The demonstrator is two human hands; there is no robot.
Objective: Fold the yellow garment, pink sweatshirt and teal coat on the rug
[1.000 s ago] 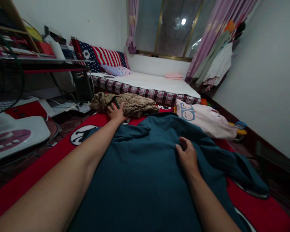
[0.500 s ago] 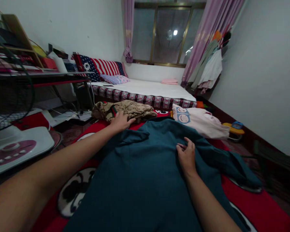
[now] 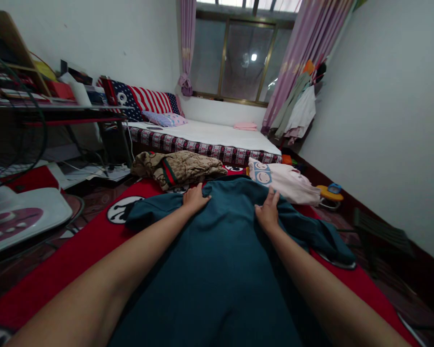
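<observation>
A dark teal garment (image 3: 220, 260) lies spread over a red mat (image 3: 61, 255) in front of me. My left hand (image 3: 195, 198) rests on its upper left part, near the shoulder, fingers curled onto the cloth. My right hand (image 3: 268, 212) lies on its upper right part with fingers stretched forward and flat. A crumpled beige patterned garment (image 3: 181, 168) with a red and green stripe sits just beyond my left hand. A pale pink garment (image 3: 285, 180) with smiley faces lies beyond my right hand.
A low bed (image 3: 210, 137) with a white sheet and a flag-patterned pillow (image 3: 141, 99) stands behind the mat. At left are a fan (image 3: 10, 144), a white appliance (image 3: 18, 217) and a cluttered shelf (image 3: 50, 103). Clothes hang by the pink curtain (image 3: 296, 106).
My left hand left the beige garment and came back onto the teal one. My right hand slid forward to the garment's upper edge. The view tilted up slightly.
</observation>
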